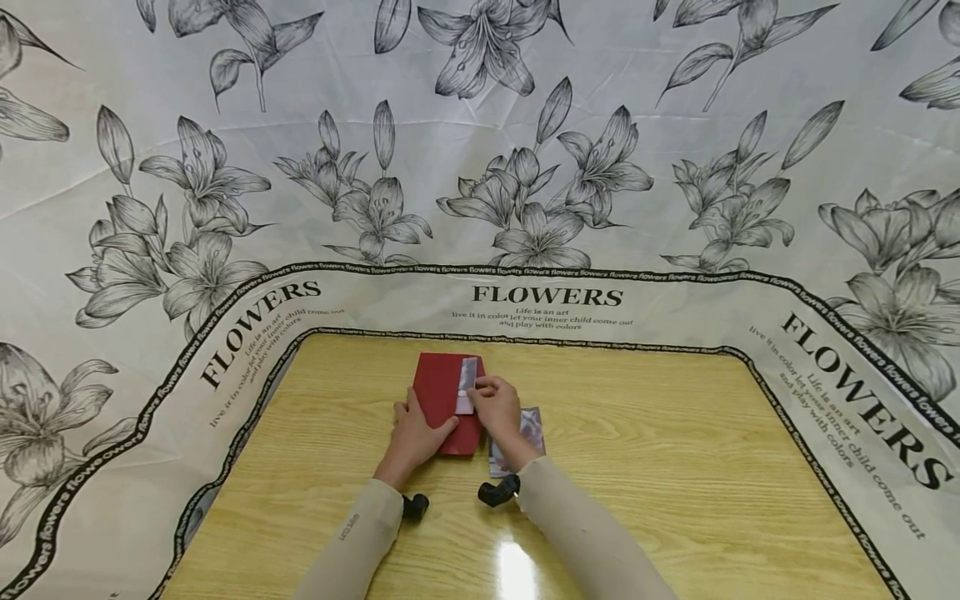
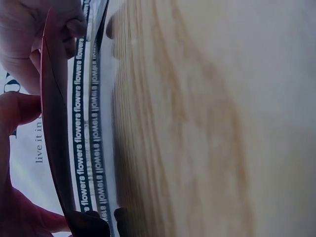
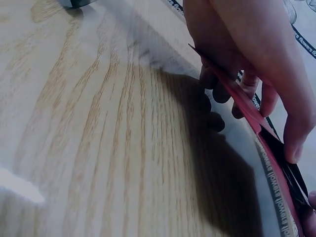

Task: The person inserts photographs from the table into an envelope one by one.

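Observation:
A red paper envelope (image 1: 435,392) is held tilted above the table in the head view. On its right side shows a narrow grey-and-white printed piece (image 1: 467,379); I cannot tell whether it is inside or on top. My left hand (image 1: 414,435) grips the envelope's lower left, thumb across the face. With curled fingers, my right hand (image 1: 497,408) holds the right edge, a fingertip on the printed piece. In the right wrist view, fingers (image 3: 222,94) lie on the table-facing side of the red paper (image 3: 249,113). The left wrist view shows the envelope (image 2: 55,133) edge-on.
A shiny printed packet (image 1: 532,429) lies on the wood-grain table (image 1: 637,442), partly under my right wrist. Black wrist-worn devices (image 1: 498,490) sit at both cuffs. A white cloth with flower prints (image 1: 547,296) borders the table.

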`<state>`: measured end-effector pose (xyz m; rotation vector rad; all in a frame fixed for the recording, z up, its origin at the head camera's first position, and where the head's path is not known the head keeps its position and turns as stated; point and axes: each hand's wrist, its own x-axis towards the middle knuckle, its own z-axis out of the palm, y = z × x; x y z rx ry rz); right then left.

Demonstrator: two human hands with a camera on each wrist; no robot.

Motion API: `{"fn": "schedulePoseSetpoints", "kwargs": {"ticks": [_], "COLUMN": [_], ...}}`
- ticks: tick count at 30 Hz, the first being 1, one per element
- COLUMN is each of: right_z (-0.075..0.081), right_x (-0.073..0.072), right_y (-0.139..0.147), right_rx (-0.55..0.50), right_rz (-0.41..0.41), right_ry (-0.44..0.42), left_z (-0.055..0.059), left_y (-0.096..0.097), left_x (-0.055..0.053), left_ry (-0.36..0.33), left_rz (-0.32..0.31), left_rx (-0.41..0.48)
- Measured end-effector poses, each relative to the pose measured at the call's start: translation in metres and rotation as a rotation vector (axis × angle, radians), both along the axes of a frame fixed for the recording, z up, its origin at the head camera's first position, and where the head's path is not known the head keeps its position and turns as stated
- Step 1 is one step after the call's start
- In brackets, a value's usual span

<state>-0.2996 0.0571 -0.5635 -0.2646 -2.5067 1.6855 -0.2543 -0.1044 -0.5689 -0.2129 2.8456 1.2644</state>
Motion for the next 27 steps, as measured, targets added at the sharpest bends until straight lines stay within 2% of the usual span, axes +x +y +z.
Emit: {"fn": "schedulePoseSetpoints", "kwargs": {"ticks": [16, 27], "right_z": [0.002, -0.001], "right_x": [-0.001, 0.001], "right_y": [-0.011, -0.018], "right_rx": [0.181, 0.242], "right_rz": [0.017, -0.001], "right_ry": [0.085, 0.115], "left_z": [-0.001, 0.0], "left_y": [0.0, -0.001], "left_x": [0.0, 0.001], "left_ry": [0.002, 0.002], "left_rz": [0.01, 0.0], "left_rx": [-0.003, 0.01]}}
